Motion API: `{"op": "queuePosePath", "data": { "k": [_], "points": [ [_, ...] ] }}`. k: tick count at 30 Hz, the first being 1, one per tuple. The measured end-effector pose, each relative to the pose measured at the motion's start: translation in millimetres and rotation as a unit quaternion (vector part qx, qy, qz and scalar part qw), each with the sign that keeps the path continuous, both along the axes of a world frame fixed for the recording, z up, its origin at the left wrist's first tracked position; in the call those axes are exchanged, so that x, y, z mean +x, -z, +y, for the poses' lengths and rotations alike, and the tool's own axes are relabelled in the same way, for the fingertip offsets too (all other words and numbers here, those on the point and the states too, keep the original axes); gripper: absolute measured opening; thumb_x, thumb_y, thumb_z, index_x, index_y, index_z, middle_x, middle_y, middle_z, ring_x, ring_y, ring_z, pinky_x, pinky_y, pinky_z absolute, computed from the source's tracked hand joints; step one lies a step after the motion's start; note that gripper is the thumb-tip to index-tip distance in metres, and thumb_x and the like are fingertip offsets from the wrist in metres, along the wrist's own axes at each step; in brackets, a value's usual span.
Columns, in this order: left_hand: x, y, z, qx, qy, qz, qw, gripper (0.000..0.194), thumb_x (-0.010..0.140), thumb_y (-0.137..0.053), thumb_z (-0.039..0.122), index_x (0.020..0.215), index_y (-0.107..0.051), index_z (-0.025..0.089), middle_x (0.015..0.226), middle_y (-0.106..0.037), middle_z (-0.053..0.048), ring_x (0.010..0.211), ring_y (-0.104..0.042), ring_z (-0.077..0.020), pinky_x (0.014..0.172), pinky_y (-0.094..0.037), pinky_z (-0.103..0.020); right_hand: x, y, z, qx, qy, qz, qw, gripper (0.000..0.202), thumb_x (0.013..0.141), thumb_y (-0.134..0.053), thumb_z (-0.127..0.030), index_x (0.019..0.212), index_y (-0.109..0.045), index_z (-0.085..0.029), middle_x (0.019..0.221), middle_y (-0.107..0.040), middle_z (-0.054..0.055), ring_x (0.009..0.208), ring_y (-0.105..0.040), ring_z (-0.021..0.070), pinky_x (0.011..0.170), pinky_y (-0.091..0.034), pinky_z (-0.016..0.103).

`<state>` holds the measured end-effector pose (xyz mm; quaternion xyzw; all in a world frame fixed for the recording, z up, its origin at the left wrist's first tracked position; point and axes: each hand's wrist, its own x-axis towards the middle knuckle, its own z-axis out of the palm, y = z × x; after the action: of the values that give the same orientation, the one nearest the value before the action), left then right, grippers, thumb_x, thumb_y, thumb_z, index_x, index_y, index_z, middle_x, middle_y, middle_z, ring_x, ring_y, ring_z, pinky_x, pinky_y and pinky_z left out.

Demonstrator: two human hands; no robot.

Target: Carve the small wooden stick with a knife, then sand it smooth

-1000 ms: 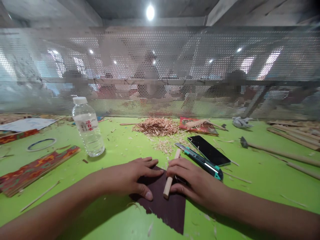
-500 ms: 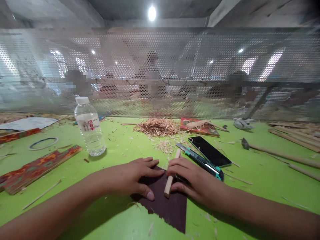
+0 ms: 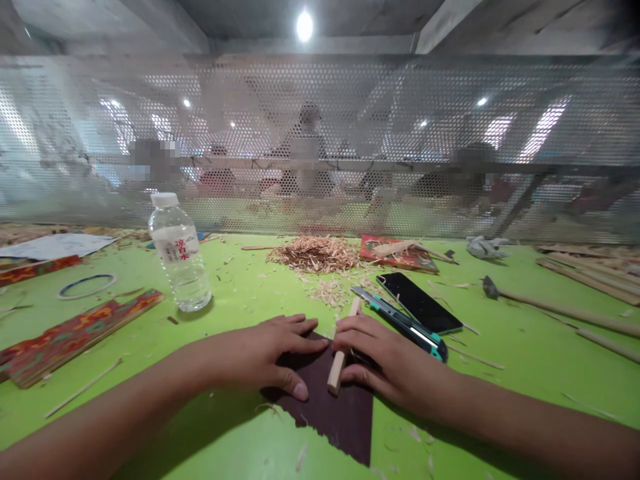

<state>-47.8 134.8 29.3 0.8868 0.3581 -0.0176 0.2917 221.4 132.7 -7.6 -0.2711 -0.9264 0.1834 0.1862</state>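
Observation:
A dark brown sheet (image 3: 340, 420) with a ragged lower edge lies on the green table (image 3: 240, 440). My left hand (image 3: 275, 353) rests flat on its upper left part, thumb and fingers spread, holding nothing. Over the sheet's right part, my right hand (image 3: 373, 353) grips a short pale wooden stick (image 3: 338, 370) between thumb and fingers; the stick lies tilted against the sheet. Just beyond my right hand is a green and black utility knife (image 3: 405, 325) with its blade out, beside a black phone (image 3: 420, 303).
A water bottle (image 3: 181, 257) stands at left, near a painted wooden board (image 3: 85, 333) and a tape ring (image 3: 87, 287). Wood shavings (image 3: 320, 255) are heaped at the back. A hammer-like tool (image 3: 550, 303) lies right. Behind the perforated screen (image 3: 350, 133) are people.
The lower end of the wooden stick has shifted very slightly to the left with my right hand. My left hand stays in place.

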Motion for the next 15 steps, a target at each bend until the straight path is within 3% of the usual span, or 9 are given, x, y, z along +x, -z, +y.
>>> {"op": "queuePosePath", "data": {
  "k": [15],
  "points": [
    [-0.4,1.2,-0.1,-0.005,-0.001,-0.026,1.000,0.077,0.091,-0.070,0.065,0.157,-0.043,0.035,0.168,-0.024,-0.011,0.155,-0.021,-0.0379,0.122,-0.021,-0.056,0.8,1.7,1.2,0.004,-0.003,-0.001,1.000,0.026,0.103,-0.058,-0.039,0.120,-0.064,-0.020,0.125,-0.065,0.013,0.122,-0.055,0.0264,0.108,-0.045,0.042]
  ]
}}
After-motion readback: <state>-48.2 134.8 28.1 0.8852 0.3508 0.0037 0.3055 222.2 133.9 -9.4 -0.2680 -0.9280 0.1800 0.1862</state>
